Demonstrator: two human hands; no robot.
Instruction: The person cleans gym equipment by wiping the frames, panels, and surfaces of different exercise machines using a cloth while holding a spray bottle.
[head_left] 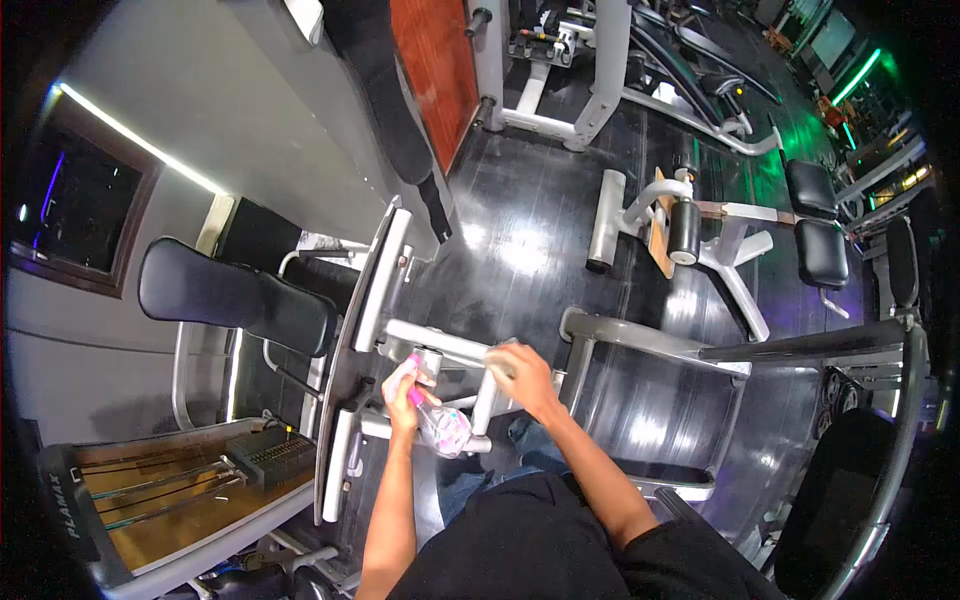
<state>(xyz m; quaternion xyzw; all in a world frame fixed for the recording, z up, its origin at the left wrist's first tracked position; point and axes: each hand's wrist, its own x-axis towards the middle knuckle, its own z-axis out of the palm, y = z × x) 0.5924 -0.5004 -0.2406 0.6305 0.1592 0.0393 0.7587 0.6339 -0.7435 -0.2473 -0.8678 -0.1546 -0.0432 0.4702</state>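
My left hand [403, 392] is closed around the neck of a clear spray bottle [446, 430] with a pink trigger head and a printed label. The bottle tilts with its base toward the lower right. To its right, my right hand [520, 377] has its fingers bent round something pale, perhaps a cloth, too small to make out. That hand is at a light grey metal bar [440, 338] of a gym machine. Other grey tubes of the frame lie just below and between my hands.
At the left are a black padded seat [235, 298] and a weight stack [270, 455] in its housing. A dark-framed bench with a grey tube [640, 335] is at the right. Beyond stands a machine with black rollers [685, 232] on the dark floor [500, 240].
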